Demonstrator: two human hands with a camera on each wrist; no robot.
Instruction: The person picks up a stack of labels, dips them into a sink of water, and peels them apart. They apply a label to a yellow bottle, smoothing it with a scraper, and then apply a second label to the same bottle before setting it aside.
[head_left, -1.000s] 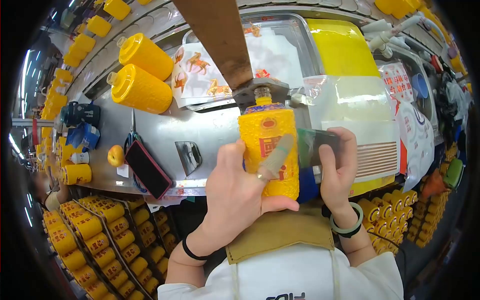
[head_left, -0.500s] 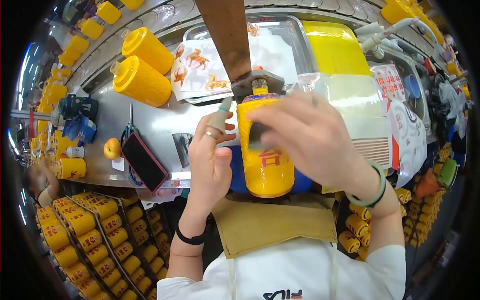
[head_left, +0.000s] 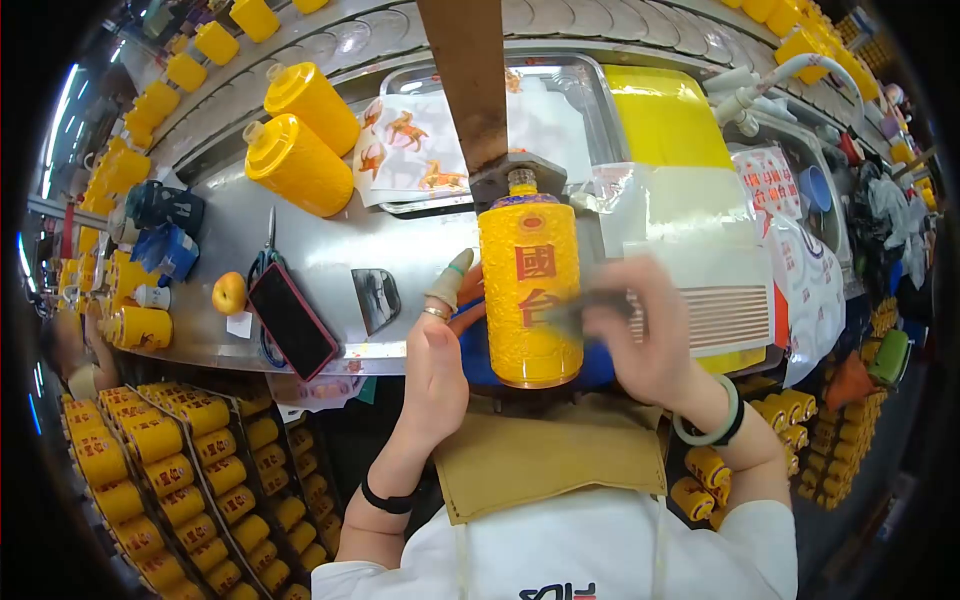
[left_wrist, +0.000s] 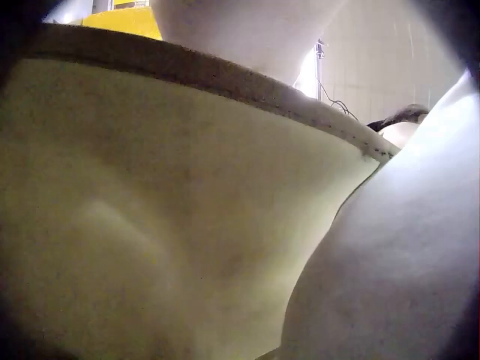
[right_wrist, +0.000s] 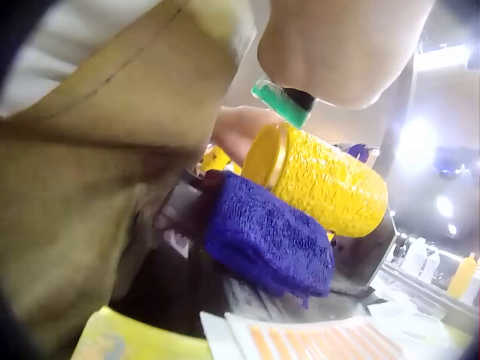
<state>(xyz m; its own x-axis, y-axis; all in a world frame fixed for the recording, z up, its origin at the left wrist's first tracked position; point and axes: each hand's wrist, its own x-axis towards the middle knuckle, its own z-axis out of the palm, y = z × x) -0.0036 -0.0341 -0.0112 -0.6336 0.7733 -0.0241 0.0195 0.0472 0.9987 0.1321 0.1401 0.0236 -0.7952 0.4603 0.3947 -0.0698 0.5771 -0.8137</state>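
A yellow textured bottle [head_left: 532, 345] with red characters on its front lies with its clear neck at a dark bracket in the head view. My right hand [head_left: 645, 335] pinches a flat dark scraper [head_left: 597, 303], blurred by motion, against the bottle's right side by the lower character. In the right wrist view the scraper [right_wrist: 281, 102] shows a green edge above the yellow bottle [right_wrist: 326, 180]. Beside the bottle's left side is my left hand [head_left: 437, 370], its fingers relaxed and a pale cot on the index finger. Apron cloth fills most of the left wrist view.
A blue towel pad [right_wrist: 270, 236] sits under the bottle. Two yellow bottles [head_left: 300, 165], a phone [head_left: 293, 320], scissors [head_left: 270, 235] and an apple [head_left: 229, 293] lie leftward. Decal sheets [head_left: 415, 150] lie behind; a striped sheet [head_left: 730, 318] lies right. A brown beam [head_left: 465, 80] rises above the bracket.
The left hand has let go of the bottle and moved to its left side. The right hand swept the scraper across the bottle's front, then down and right. The characters now show uncovered.
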